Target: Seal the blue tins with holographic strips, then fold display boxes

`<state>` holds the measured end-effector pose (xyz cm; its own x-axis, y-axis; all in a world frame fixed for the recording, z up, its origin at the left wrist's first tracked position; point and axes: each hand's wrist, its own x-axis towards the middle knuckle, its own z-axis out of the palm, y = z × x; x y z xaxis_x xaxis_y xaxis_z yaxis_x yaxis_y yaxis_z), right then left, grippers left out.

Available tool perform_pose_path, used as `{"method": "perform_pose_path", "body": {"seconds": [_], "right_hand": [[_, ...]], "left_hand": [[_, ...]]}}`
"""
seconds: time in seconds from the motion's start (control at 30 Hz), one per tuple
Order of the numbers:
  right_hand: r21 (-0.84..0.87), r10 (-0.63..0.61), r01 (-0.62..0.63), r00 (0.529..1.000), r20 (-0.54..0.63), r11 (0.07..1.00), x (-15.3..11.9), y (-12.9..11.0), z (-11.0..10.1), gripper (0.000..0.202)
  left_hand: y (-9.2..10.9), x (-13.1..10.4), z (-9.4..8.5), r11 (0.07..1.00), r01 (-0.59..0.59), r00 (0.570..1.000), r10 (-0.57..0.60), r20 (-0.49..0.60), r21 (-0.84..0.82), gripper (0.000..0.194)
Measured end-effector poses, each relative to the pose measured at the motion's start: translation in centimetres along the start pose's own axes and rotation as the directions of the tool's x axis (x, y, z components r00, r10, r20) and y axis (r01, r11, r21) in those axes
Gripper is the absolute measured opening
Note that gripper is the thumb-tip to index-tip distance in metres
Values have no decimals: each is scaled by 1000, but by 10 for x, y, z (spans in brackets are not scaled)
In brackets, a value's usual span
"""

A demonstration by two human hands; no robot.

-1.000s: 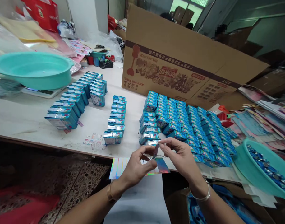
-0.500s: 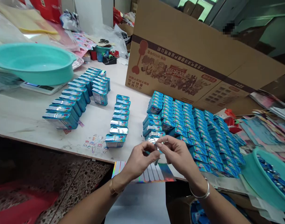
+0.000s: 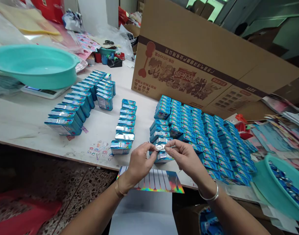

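Note:
My left hand [image 3: 141, 162] and my right hand [image 3: 186, 157] meet over the front of a short row of blue boxes. Between their pinched fingertips runs a small shiny silver sticker strip [image 3: 160, 147], one end in each hand. Just under it stands the nearest blue box [image 3: 163, 157], upright, with a silver band across its top. Whether the strip touches a box, I cannot tell. Below my hands a holographic sticker sheet [image 3: 159, 180] with long pale strips lies over the table edge. To the left, a line of blue boxes [image 3: 125, 129] stands with silver strips on top.
Many blue boxes [image 3: 213, 147] fill the right side. More stand in rows [image 3: 73, 107] at left. A teal basin [image 3: 37, 67] sits on a scale [image 3: 45, 93]; another teal basin [image 3: 264, 178] holds blue pieces. A large cardboard box [image 3: 188, 49] blocks the back.
Both hands have moved slightly up and away from me, over the front box. The strip is now stretched between them, and more of the sticker sheet shows.

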<state>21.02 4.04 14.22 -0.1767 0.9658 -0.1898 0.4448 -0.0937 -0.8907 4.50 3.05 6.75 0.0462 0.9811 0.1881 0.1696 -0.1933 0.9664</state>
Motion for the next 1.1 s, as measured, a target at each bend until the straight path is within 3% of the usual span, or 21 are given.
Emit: {"method": "perform_pose_path", "body": {"seconds": [0.13,0.23,0.33,0.47,0.67,0.93,1.1], "right_hand": [[-163,-138,107,971,-193,981,7,4,-3,32],[-342,-274,171,920,-282,924,19,8,-5,27],[-397,-319,171,883,-344,902,41,10,-7,25],[-291,-268,146,857,-440,946,79,17,-7,24],[-199,-105,7,866,-489,980,113,36,-1,23],[-233,-24,-102,876,-482,967,124,52,-4,9],[-252,-1,-136,879,-477,958,130,59,-4,5]], "left_hand": [[-4,7,3,911,234,961,-164,221,-341,13],[-5,22,6,887,257,959,-186,212,-385,19],[-1,46,8,929,205,978,-185,91,-307,19],[4,80,12,981,194,979,-195,-60,-13,25],[-5,105,18,898,219,975,-192,-107,382,40],[-22,113,27,842,270,961,-265,-79,467,44],[-32,115,31,898,308,951,-298,-82,315,46]]}}
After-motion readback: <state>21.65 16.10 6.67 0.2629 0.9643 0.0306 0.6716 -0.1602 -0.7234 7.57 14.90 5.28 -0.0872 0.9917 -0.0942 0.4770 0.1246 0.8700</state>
